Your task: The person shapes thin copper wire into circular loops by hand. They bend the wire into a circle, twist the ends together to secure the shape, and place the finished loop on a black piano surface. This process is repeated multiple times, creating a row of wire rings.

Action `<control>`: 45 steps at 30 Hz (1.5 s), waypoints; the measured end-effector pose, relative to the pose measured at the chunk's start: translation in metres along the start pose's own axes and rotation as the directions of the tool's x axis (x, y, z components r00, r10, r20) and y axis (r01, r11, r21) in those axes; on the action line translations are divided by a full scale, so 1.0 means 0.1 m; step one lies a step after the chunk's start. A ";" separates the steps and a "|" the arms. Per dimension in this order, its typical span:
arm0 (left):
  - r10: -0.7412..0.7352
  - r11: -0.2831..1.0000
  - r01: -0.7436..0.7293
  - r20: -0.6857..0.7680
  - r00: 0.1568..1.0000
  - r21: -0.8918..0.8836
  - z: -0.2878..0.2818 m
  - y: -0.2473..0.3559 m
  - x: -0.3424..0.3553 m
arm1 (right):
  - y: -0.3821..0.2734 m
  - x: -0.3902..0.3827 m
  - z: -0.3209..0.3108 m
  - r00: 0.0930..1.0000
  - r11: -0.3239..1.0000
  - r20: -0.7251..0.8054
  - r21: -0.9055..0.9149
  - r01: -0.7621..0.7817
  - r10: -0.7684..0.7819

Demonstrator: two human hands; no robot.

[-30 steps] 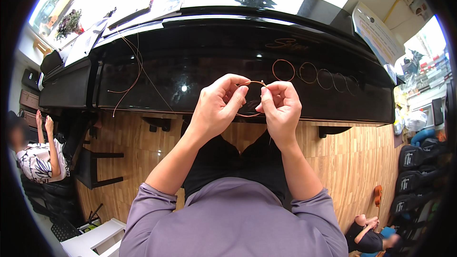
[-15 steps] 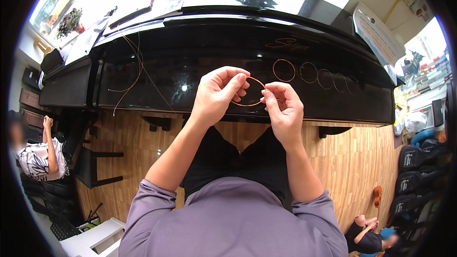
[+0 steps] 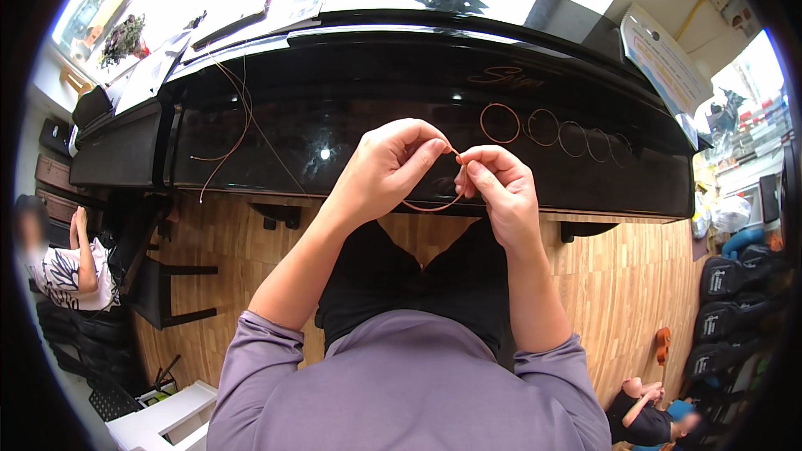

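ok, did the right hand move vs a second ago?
Yes, slightly. The right hand has dropped lower and away from the row of coiled wire rings on the black piano lid, still pinching the copper wire with the left hand.

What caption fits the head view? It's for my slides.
Both hands, left hand and right hand, pinch a copper wire loop above a black piano.

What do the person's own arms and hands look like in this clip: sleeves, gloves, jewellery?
Both arms wear muted purple sleeves pushed up near the elbows, so the forearms are bare. The left hand and right hand are bare too: no gloves, and no watch, rings or wristbands show from this view.
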State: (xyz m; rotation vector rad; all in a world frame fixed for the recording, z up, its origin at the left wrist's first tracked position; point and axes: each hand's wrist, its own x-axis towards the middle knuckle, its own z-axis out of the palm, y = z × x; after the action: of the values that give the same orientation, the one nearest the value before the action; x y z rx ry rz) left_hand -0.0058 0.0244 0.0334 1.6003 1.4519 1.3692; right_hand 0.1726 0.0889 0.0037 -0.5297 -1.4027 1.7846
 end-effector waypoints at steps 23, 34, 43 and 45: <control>-0.134 0.963 0.106 -0.102 0.986 -0.247 0.25 -0.17 -0.04 | 0.10 -0.02 0.08 0.998 0.997 -0.016 -0.045 -0.059 0.058; -0.251 0.913 0.222 -0.042 0.967 -0.342 0.25 -0.09 -0.05 | 0.20 0.03 -0.04 0.943 0.706 0.323 0.648 -0.285 0.085; -0.240 0.905 0.160 -0.163 0.957 -0.394 0.20 -0.17 -0.03 | 0.08 -0.03 -0.01 0.994 0.999 -0.092 -0.018 0.050 -0.052; -0.245 0.909 0.161 -0.183 0.952 -0.384 0.18 -0.18 -0.02 | 0.04 -0.06 -0.03 0.974 0.935 -0.099 -0.313 0.165 -0.205</control>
State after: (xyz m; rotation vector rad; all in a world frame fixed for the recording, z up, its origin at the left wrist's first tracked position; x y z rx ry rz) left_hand 0.0047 0.0304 0.0112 1.0529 1.3473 1.6242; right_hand 0.1767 0.0860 -0.0022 -0.6387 -1.5882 1.3680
